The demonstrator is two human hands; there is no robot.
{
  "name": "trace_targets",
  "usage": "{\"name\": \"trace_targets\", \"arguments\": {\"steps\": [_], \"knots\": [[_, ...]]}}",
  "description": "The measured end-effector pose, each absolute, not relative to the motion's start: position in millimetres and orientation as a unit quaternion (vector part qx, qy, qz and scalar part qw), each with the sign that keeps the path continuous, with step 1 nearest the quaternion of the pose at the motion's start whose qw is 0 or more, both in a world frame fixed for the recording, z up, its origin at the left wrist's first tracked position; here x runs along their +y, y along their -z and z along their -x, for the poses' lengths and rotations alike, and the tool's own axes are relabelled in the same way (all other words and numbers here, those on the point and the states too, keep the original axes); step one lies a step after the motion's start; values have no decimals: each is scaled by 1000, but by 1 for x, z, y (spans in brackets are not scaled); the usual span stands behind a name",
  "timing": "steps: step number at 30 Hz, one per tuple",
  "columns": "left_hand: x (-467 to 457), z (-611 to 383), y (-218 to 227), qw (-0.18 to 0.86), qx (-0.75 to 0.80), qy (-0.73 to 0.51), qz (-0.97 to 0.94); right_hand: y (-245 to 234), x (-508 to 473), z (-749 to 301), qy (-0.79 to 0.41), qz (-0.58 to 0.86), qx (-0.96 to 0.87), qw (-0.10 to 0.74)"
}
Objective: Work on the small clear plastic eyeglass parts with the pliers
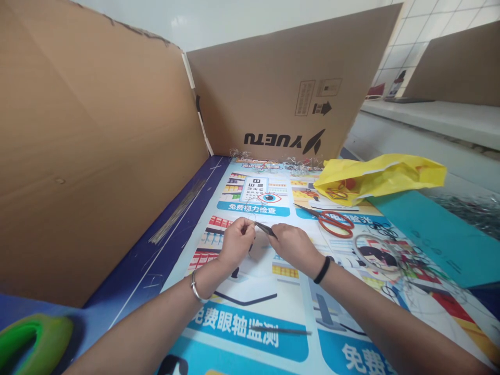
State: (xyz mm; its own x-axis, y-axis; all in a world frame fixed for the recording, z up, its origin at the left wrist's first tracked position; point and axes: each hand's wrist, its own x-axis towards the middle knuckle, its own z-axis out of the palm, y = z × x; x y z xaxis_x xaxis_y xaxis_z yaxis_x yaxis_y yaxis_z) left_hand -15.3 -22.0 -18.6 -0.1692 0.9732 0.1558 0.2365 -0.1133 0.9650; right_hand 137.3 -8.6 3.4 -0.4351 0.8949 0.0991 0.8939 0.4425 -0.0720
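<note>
My left hand (pixel 236 242) is pinched shut on something thin I cannot make out, perhaps a fine wire, above a printed poster (pixel 250 307) on the table. My right hand (pixel 292 245) is closed round dark tweezers (pixel 265 229) whose tip meets the left fingers. A metal bangle sits on my left wrist and a black band on my right wrist.
Red-handled scissors (pixel 336 223) lie to the right, beside a yellow plastic bag (pixel 383 174) and a tape roll (pixel 373 250). Cardboard walls (pixel 97 146) stand left and behind. Thin wires (pixel 177 213) lie by the left wall. A green object (pixel 35 338) sits at bottom left.
</note>
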Motion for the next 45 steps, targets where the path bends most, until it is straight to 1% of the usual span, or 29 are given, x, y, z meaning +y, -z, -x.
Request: {"name": "trace_targets", "arguments": {"steps": [8, 16, 24, 27, 30, 33, 37, 40, 45], "knots": [[-22, 16, 20, 383, 553, -529, -518, -5, -8, -138, -9, 527, -848, 53], [-19, 18, 18, 457, 517, -535, -486, -2, -4, -141, 8, 518, -852, 74], [-16, 26, 9, 541, 453, -566, -427, 2, 6, -150, -4, 509, -855, 102], [-14, 28, 9, 562, 440, -572, -404, 4, 8, -151, -26, 507, -855, 107], [-13, 29, 8, 579, 424, -580, -385, 6, 9, -151, -60, 508, -848, 138], [-13, 29, 8, 593, 414, -595, -350, 10, 11, -150, -92, 494, -842, 195], [-13, 27, 8, 619, 398, -612, -291, 18, 10, -146, -78, 428, -858, 273], [-17, 24, 8, 638, 377, -611, -277, 23, 6, -141, -57, 385, -876, 283], [-21, 21, 7, 655, 371, -594, -284, 24, 4, -139, -73, 377, -877, 288]]}}
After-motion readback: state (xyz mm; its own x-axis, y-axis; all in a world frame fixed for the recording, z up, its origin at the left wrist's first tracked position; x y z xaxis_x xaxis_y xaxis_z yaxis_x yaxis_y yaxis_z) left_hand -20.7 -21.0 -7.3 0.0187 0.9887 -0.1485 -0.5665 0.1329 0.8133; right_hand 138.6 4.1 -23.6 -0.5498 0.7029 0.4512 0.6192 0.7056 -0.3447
